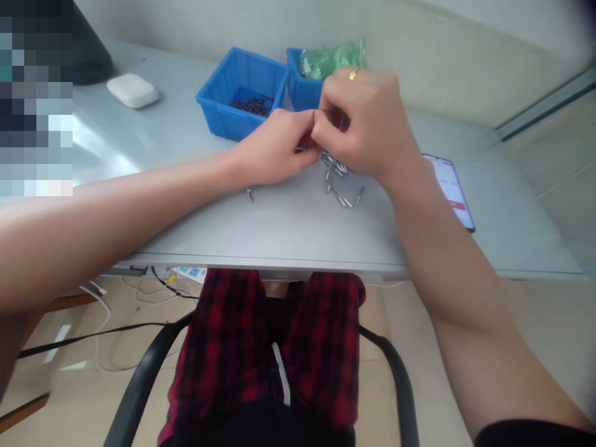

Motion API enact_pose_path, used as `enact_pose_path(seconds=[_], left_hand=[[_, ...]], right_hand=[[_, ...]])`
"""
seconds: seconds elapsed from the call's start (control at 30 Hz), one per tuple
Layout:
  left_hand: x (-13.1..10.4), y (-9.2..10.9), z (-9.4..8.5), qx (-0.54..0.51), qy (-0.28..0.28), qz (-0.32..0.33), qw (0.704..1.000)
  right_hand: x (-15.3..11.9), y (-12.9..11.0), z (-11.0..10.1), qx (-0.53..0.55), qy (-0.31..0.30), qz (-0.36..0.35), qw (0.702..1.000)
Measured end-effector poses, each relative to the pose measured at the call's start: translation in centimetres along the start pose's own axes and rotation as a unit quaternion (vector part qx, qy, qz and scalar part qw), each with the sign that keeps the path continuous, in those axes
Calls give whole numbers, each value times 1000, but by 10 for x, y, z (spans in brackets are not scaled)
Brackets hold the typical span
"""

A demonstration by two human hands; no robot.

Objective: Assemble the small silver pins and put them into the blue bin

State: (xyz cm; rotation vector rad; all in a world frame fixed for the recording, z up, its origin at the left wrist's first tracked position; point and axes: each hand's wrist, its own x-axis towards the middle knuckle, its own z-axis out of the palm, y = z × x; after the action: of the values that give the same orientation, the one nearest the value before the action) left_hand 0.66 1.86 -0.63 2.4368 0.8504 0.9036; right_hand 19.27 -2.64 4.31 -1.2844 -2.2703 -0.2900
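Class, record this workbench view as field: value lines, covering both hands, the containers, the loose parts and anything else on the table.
Left hand grip: fingertips meeting the right hand's; any held piece hidden
Right hand grip: fingers curled, ring worn
Left blue bin: small dark parts inside
Right blue bin: green-tinted plastic bag at its top
Loose metal pieces: scattered on the table, below the hands in view
Phone: right side, screen lit
White rounded object: left side, unidentified

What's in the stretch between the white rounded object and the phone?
In the head view, between them: two blue bins, the left hand, small metal pieces and the right hand.
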Motion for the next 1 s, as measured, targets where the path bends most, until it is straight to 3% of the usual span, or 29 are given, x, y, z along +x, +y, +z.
enact_pose_path(seconds=[0.17, 0.33, 0.53, 1.0], left_hand=[[0, 2, -1, 0, -1, 5, 1000], [0, 3, -2, 0, -13, -3, 1000], [1, 4, -2, 7, -22, 2, 1000], [0, 3, -2, 4, -29, 6, 1000]], right_hand=[[-1, -1, -1, -5, 3, 6, 1000], [-1, -1, -5, 0, -37, 23, 999], [-1, 2, -1, 19, 1, -2, 1000], [0, 2, -2, 33, -33, 3, 999]])
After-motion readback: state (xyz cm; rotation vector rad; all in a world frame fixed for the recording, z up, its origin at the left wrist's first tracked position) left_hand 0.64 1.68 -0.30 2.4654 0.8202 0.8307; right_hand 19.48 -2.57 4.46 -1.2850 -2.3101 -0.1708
